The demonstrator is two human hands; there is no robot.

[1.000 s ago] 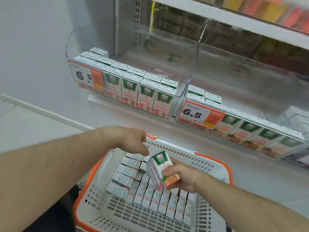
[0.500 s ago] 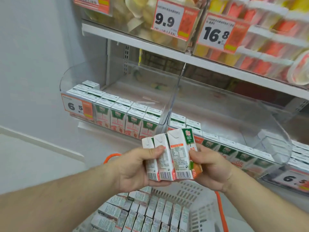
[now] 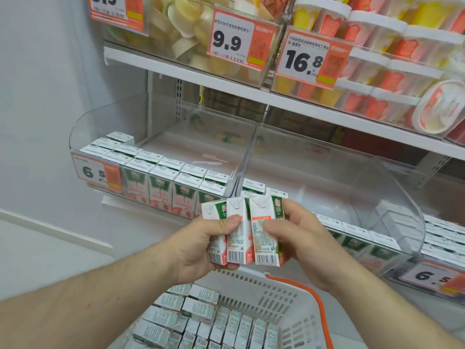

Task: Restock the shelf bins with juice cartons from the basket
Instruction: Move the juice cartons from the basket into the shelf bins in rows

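Three small white, green and orange juice cartons [image 3: 241, 233] stand side by side, held upright between both hands above the basket. My left hand [image 3: 201, 245] grips the two left cartons, thumb across their fronts. My right hand [image 3: 299, 238] grips the right carton. Below them the white basket [image 3: 281, 295] with an orange rim holds several more cartons [image 3: 201, 321] lying in rows. Ahead, the left clear shelf bin [image 3: 105, 127] has cartons along its front, and the middle bin [image 3: 352, 172] has a front row with bare floor behind.
Price tags reading 6.5 hang on the left bin [image 3: 97, 172] and a bin at the right [image 3: 432, 275]. The upper shelf [image 3: 226, 79] carries clear bins of snacks and cups with tags 9.9 and 16.8. A white wall lies to the left.
Both hands rose out of the basket, bringing three cartons together in front of the bins. The view tilted up, showing the upper shelf.
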